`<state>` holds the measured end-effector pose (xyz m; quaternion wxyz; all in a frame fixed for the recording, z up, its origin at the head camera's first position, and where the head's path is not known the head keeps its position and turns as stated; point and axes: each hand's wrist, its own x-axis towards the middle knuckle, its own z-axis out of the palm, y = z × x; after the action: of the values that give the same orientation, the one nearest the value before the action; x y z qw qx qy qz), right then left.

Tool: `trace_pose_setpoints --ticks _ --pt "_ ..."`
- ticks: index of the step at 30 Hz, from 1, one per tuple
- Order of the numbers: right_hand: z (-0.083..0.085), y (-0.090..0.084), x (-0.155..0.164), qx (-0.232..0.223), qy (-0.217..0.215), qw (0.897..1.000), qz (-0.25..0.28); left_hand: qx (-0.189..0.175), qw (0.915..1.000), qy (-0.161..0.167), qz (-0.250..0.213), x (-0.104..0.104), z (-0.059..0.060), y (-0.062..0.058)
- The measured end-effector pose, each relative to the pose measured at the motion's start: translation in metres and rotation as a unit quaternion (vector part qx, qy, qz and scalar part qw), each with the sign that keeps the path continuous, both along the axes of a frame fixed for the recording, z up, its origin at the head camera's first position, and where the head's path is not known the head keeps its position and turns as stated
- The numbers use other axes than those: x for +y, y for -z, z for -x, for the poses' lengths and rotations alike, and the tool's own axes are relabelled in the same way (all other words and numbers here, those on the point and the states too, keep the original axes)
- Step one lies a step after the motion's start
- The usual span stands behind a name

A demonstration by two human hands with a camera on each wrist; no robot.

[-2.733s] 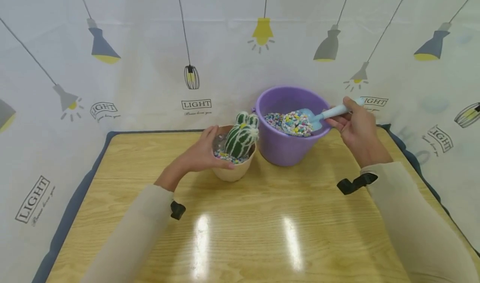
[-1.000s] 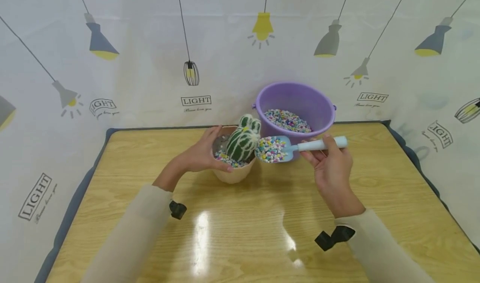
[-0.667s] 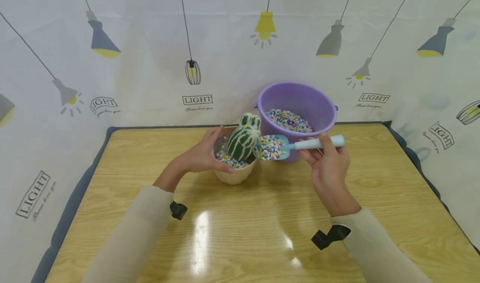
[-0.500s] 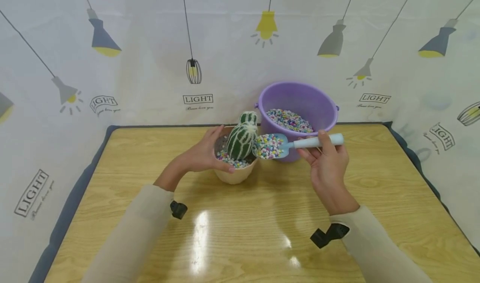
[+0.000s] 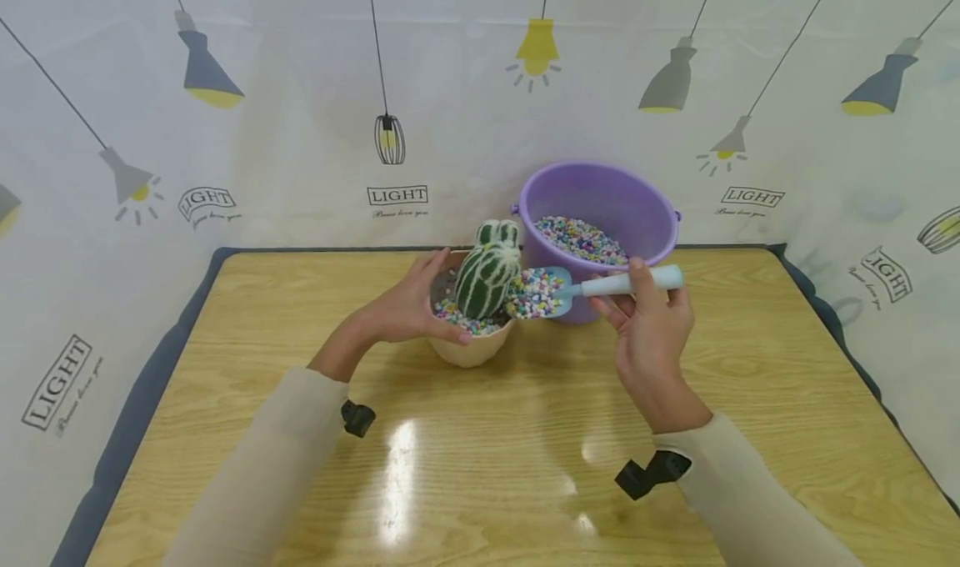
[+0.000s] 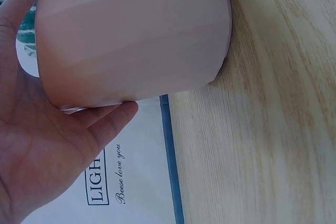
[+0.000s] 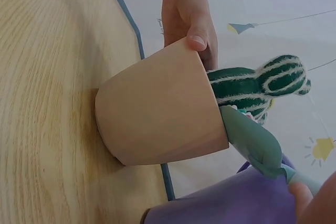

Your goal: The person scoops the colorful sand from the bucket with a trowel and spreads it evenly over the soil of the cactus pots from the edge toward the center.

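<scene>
1. The left hand grips the pot with the cactus, mid-worktop.
2. The right hand clamps the pebble-laden scoop, at the pot's 3 o'clock rim.
3. The purple bucket stands at the pot's 1 o'clock.

Wooden table (lamp-printed curtain behind).

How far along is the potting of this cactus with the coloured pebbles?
Done: the green striped cactus stands in the beige pot, with some coloured pebbles already around it.
In hand: the left hand steadies the pot; the right hand holds the loaded blue scoop at its rim.
Left: tipping this load in; the purple bucket holds more.
</scene>
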<state>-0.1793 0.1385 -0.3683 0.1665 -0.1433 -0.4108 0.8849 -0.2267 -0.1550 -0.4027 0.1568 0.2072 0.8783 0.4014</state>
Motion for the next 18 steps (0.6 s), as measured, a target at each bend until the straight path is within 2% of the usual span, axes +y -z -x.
trace_pose_setpoints --ticks 18 --pt "-0.003 -0.009 -0.014 0.041 0.015 0.994 -0.102 -0.005 1.0 0.004 -0.002 -0.001 0.002 0.0"
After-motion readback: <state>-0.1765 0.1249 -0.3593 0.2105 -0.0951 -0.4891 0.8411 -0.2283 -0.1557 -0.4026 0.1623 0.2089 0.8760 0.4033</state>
